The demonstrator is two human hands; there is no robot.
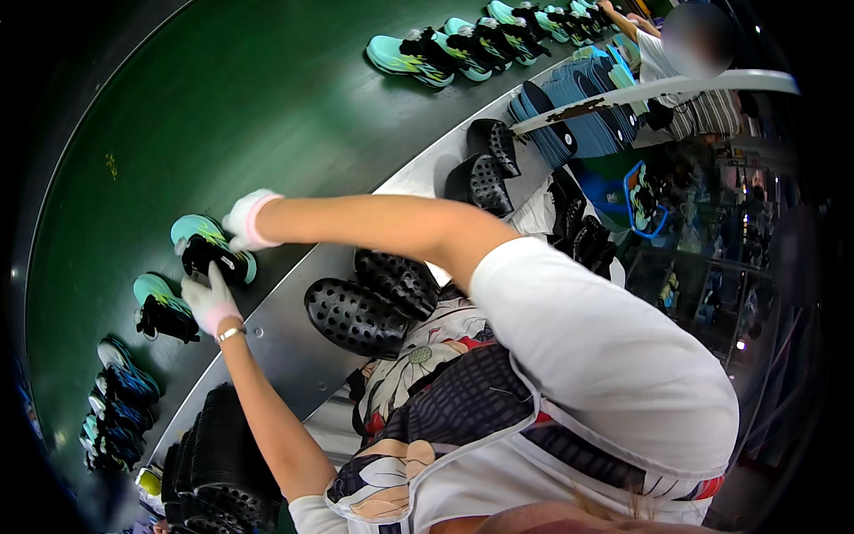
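Observation:
A mint-green and black sneaker (197, 230) with yellow streaks lies on the green belt in front of me. My right hand (253, 219), in a white glove with a pink cuff, reaches across and has its bent fingers against the side of this sneaker. At its black heel and collar is my left hand (212, 304), gloved too, with the index finger stretched onto the black part and the thumb lower down. A second mint sneaker (157, 290) lies just left of that hand. The palm sides of both hands are hidden.
More mint sneakers (400, 58) line the belt's far right, and darker blue ones (124, 369) the near left. Black perforated moulds (356, 316) sit on the metal ledge beside me. Blue insoles (574, 102) stack near a white rail (658, 89); another person (663, 58) works beyond.

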